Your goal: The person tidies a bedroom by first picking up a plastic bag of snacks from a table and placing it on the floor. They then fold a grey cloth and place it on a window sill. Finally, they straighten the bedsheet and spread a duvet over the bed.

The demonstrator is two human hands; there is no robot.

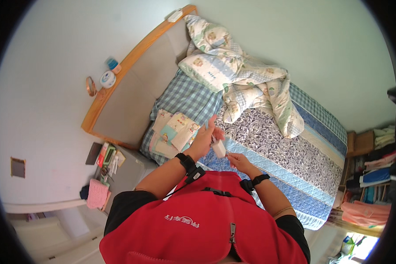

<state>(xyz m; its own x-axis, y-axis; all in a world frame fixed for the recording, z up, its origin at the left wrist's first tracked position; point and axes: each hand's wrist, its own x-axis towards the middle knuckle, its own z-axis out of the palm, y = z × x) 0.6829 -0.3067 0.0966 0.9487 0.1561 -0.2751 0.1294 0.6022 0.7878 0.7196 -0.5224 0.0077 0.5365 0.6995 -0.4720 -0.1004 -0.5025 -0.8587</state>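
Note:
My left hand (203,140) is raised over the near side of the bed, thumb up, and holds a thin pale strand that looks like a cord. Against its fingers is a small white block (219,149), shaped like a power adapter. My right hand (239,162) is just right of the block, its thumb and fingertips pinched together by the block's lower end. Whether a thin cord lies between those fingertips is too small to tell. Beneath the hands spreads a patterned quilted bedspread (257,132). Left of my left hand, folded printed cloths (176,133) lie on a checked pillow (191,95).
A crumpled bear-print quilt (250,72) lies toward the wall. The headboard (142,49) carries a white round jar (108,79) and a blue-capped container (114,65). A grey bedside cabinet (127,178) holds scissors (104,171) and a pink knitted cloth (97,194). Clothes fill shelves (376,165) at right.

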